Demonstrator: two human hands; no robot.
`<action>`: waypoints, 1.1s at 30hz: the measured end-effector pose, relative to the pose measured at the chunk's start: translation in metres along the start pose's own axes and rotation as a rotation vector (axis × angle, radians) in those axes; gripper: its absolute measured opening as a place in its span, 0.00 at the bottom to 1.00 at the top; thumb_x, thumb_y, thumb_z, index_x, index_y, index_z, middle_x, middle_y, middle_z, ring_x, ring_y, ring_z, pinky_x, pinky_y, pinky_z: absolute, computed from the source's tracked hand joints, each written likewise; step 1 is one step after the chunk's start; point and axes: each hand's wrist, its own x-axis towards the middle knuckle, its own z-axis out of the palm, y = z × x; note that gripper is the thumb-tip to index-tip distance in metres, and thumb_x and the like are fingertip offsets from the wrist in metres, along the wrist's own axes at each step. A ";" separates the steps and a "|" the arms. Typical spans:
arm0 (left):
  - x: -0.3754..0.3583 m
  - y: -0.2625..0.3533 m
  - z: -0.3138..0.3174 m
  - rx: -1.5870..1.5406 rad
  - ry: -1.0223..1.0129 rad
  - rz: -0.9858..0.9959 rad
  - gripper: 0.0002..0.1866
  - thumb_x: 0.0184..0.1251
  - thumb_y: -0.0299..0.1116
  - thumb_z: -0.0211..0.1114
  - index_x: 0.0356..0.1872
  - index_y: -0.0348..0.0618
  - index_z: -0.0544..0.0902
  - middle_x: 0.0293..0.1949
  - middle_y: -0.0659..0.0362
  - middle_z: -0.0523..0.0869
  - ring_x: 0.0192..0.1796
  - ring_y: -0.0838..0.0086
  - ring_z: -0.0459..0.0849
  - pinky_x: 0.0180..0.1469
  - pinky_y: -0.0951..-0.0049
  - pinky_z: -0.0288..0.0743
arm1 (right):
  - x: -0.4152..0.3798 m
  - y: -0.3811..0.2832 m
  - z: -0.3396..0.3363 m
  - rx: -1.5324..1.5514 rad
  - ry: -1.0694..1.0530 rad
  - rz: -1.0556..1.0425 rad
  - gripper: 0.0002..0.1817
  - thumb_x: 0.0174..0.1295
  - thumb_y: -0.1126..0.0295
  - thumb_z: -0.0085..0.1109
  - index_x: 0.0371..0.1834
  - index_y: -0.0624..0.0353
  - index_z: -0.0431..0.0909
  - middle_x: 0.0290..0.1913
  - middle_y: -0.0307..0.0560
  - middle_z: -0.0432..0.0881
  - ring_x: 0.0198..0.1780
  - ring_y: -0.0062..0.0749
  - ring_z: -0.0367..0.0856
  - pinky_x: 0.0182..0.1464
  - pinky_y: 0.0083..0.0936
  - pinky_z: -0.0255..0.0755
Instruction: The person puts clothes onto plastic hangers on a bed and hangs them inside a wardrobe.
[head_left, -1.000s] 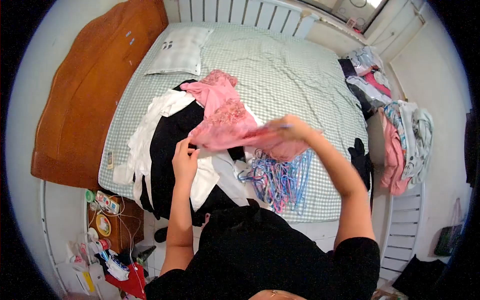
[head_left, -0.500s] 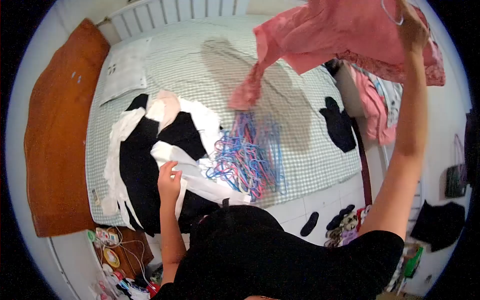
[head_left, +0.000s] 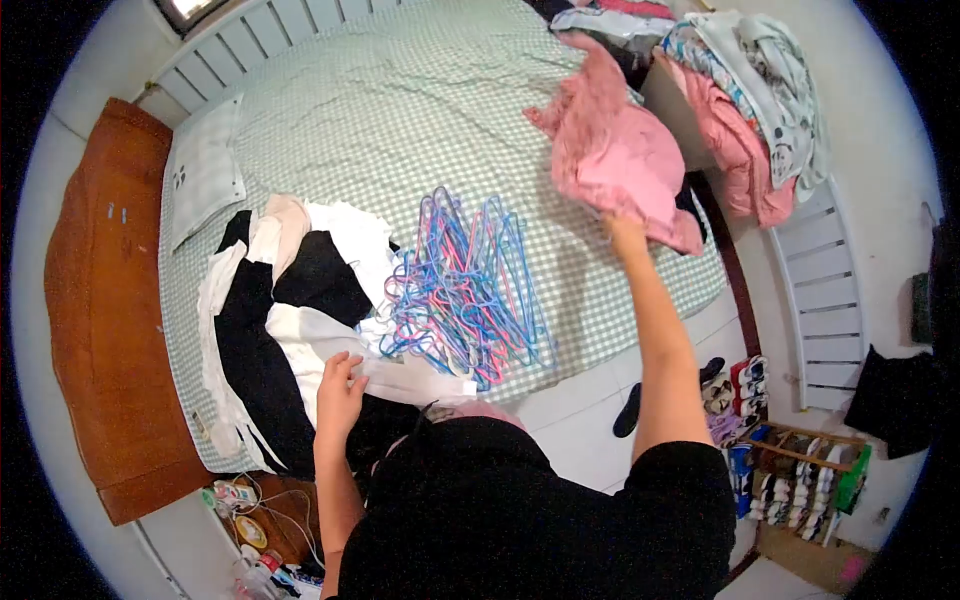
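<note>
My right hand (head_left: 626,236) is closed on the edge of a pink garment (head_left: 630,160), which is bunched over the far right part of the bed. My left hand (head_left: 340,392) hovers near a white garment (head_left: 310,340), its fingers loosely bent and apart with nothing in them. Between my hands a tangled heap of blue and pink hangers (head_left: 460,290) lies on the checked bedsheet (head_left: 380,130). Black clothes (head_left: 250,350) and more white clothes (head_left: 345,235) are piled left of the hangers. Part of a black item shows beneath the pink garment's right side.
A brown wooden headboard (head_left: 115,320) stands at the left, with a pillow (head_left: 208,170) beside it. Folded clothes (head_left: 740,120) hang over a support at the right. Shoes (head_left: 627,412) and a shoe rack (head_left: 800,480) are on the floor at lower right.
My right hand has come down and left from high at the upper right, bringing the pink garment down over the bed and the black item. My left hand has barely moved.
</note>
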 end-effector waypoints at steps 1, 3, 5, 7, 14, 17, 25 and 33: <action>-0.003 0.004 0.001 0.020 -0.025 -0.036 0.16 0.54 0.25 0.62 0.47 0.40 0.76 0.53 0.50 0.73 0.39 0.64 0.79 0.43 0.69 0.74 | -0.020 -0.006 0.022 0.063 -0.088 -0.011 0.11 0.50 0.73 0.51 0.38 0.55 0.74 0.40 0.52 0.77 0.43 0.48 0.77 0.44 0.44 0.70; -0.006 0.006 0.006 0.053 -0.057 -0.086 0.16 0.54 0.26 0.62 0.46 0.40 0.76 0.53 0.51 0.73 0.39 0.64 0.79 0.43 0.69 0.74 | -0.055 -0.021 0.069 0.113 -0.167 0.012 0.20 0.47 0.76 0.53 0.47 0.57 0.71 0.43 0.54 0.76 0.47 0.48 0.75 0.48 0.43 0.70; -0.010 0.004 0.010 0.098 -0.086 -0.132 0.17 0.55 0.27 0.63 0.47 0.40 0.76 0.54 0.51 0.73 0.39 0.63 0.79 0.43 0.69 0.74 | -0.089 -0.034 0.105 0.123 -0.248 0.034 0.21 0.48 0.76 0.52 0.50 0.57 0.70 0.46 0.54 0.75 0.50 0.47 0.74 0.49 0.42 0.70; -0.013 0.005 0.014 0.110 -0.104 -0.151 0.17 0.55 0.27 0.63 0.47 0.40 0.76 0.55 0.51 0.73 0.39 0.63 0.79 0.43 0.69 0.74 | -0.112 -0.050 0.113 0.134 -0.332 0.051 0.23 0.49 0.76 0.52 0.53 0.57 0.69 0.48 0.53 0.75 0.52 0.47 0.72 0.50 0.41 0.70; -0.008 0.020 0.019 0.145 -0.145 -0.201 0.17 0.57 0.29 0.62 0.48 0.41 0.76 0.56 0.52 0.72 0.42 0.60 0.81 0.45 0.68 0.75 | -0.123 -0.138 0.131 0.522 -0.515 0.172 0.12 0.50 0.73 0.52 0.38 0.56 0.79 0.48 0.51 0.75 0.52 0.45 0.73 0.49 0.37 0.72; -0.007 0.025 0.019 0.140 -0.163 -0.226 0.17 0.57 0.30 0.62 0.49 0.42 0.76 0.55 0.52 0.73 0.42 0.59 0.80 0.46 0.68 0.74 | -0.119 -0.190 0.122 0.718 -0.452 0.133 0.12 0.49 0.71 0.53 0.38 0.59 0.79 0.48 0.55 0.74 0.51 0.48 0.73 0.50 0.37 0.71; -0.015 0.020 0.009 0.145 -0.155 -0.274 0.17 0.56 0.29 0.62 0.49 0.42 0.76 0.53 0.52 0.74 0.41 0.60 0.80 0.45 0.69 0.74 | -0.124 -0.249 0.132 0.806 -0.364 0.311 0.14 0.53 0.72 0.52 0.44 0.61 0.76 0.49 0.55 0.74 0.49 0.51 0.73 0.52 0.38 0.68; -0.034 -0.031 0.006 0.128 -0.155 -0.211 0.17 0.57 0.33 0.62 0.48 0.42 0.77 0.50 0.50 0.76 0.47 0.56 0.78 0.48 0.66 0.73 | -0.102 -0.270 0.021 1.137 0.100 0.506 0.14 0.59 0.73 0.48 0.48 0.63 0.70 0.46 0.53 0.74 0.46 0.48 0.75 0.48 0.35 0.69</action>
